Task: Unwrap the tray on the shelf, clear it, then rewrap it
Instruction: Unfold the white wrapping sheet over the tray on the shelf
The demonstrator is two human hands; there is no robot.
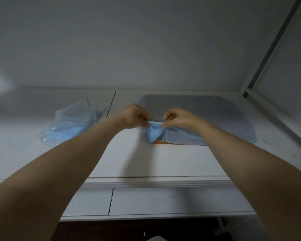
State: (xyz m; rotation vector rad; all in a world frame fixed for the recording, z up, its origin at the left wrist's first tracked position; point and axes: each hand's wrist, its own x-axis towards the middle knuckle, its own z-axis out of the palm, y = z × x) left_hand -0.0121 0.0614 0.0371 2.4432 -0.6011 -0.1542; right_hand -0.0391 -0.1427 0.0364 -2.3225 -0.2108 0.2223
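Clear bag (73, 122) of blue stuff sits left on shelf (163, 160). Wrapped tray (198, 119) right, toward back corner. Left hand (135, 116) and right hand (176, 118) both pinch blue wrap (155, 133) at tray's near-left corner.

A plain white wall (146, 40) is filling the upper view, with dim light falling across it. A white shelf (163, 162) is running below it, and a white panel (288, 70) with a grey frame strip (274, 40) is closing the right side.

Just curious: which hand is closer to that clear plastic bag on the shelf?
Left. The left hand is just right of the clear plastic bag; the right hand is farther right.
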